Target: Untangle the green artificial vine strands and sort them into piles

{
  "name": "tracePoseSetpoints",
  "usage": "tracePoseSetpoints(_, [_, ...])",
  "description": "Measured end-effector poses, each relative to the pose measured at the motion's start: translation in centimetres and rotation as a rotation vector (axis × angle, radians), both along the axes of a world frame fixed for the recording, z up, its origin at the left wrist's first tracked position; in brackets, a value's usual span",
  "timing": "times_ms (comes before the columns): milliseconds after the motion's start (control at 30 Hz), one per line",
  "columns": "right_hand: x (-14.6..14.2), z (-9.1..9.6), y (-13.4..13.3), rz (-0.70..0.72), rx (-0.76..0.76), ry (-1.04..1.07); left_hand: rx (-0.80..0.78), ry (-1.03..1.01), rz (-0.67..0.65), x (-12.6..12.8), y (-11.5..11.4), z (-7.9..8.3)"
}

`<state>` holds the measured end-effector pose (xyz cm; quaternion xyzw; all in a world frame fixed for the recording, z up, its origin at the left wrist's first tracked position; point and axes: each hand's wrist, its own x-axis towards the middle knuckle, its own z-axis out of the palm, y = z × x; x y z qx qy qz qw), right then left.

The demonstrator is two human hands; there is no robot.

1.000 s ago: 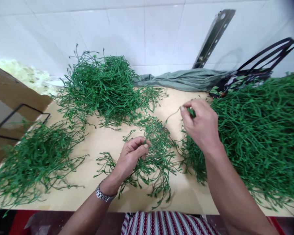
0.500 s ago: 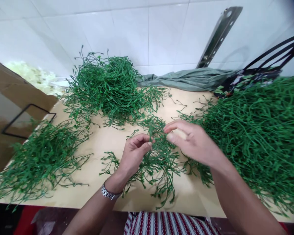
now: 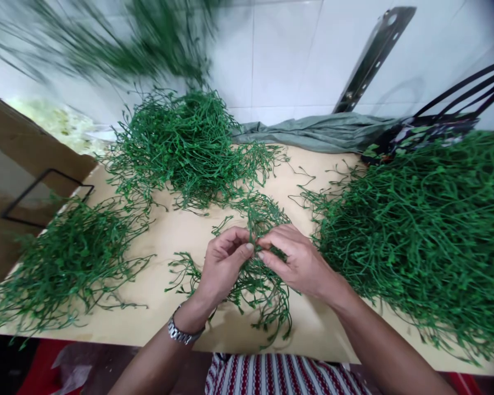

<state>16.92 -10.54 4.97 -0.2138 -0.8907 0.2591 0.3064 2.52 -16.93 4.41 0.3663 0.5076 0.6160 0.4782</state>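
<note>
My left hand [image 3: 226, 263], with a metal watch [image 3: 183, 329] at the wrist, pinches thin green artificial stems [image 3: 251, 222] between thumb and fingers. Right beside it, my right hand [image 3: 292, 258] is closed in a pinch at the same spot, its fingertips touching the stems. Exactly what the right fingertips grip is too small to make out. Loose green sprigs with small forked tips [image 3: 271, 312] lie under and around both hands on the pale tabletop [image 3: 164, 241].
A big heap of green stems [image 3: 428, 236] fills the right; other piles stand at the back [image 3: 185, 142] and left [image 3: 78, 258]. A blurred green bunch [image 3: 148, 44] is in the air at upper left. A cardboard box [image 3: 20, 142], grey-green cloth [image 3: 304, 134] and metal bracket [image 3: 374, 60] border the table.
My right hand has moved left and closed next to my left hand, which stays nearly in place. A blurred green bunch has appeared above the back pile.
</note>
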Motion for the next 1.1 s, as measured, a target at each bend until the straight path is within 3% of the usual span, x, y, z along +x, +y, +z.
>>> tracePoseSetpoints(167, [-0.1,-0.1,-0.3,0.000,0.015,0.014,0.015,0.166,-0.055,-0.2,-0.3,0.2])
tracePoseSetpoints(300, [0.2,-0.1,-0.3,0.014,-0.095,0.087,0.117,0.368,-0.041,0.0,-0.3,0.3])
tracePoseSetpoints(367, [0.2,-0.3,-0.4,0.057,-0.243,0.131,0.198,0.466,-0.005,0.2,-0.2,0.2])
tracePoseSetpoints(533, [-0.4,-1.8,-1.1,0.077,-0.838,0.283,0.379,0.712,0.053,0.8,-0.1,0.2])
tracePoseSetpoints(633, [-0.5,-1.8,-1.0,0.063,-0.919,0.280,0.333,0.663,0.005,0.7,-0.1,0.5])
tracePoseSetpoints(733, [-0.2,-0.9,-0.7,0.036,-0.771,0.180,0.254,0.614,-0.065,0.4,-0.1,0.7])
tracePoseSetpoints(967, [0.1,0.7,-0.3,-0.074,-0.064,-0.008,0.021,0.521,-0.050,0.3,-0.1,1.2])
tracePoseSetpoints(1100, [0.2,1.0,-1.0,-0.134,0.234,-0.209,-0.065,0.601,-0.156,0.0,0.6,1.8])
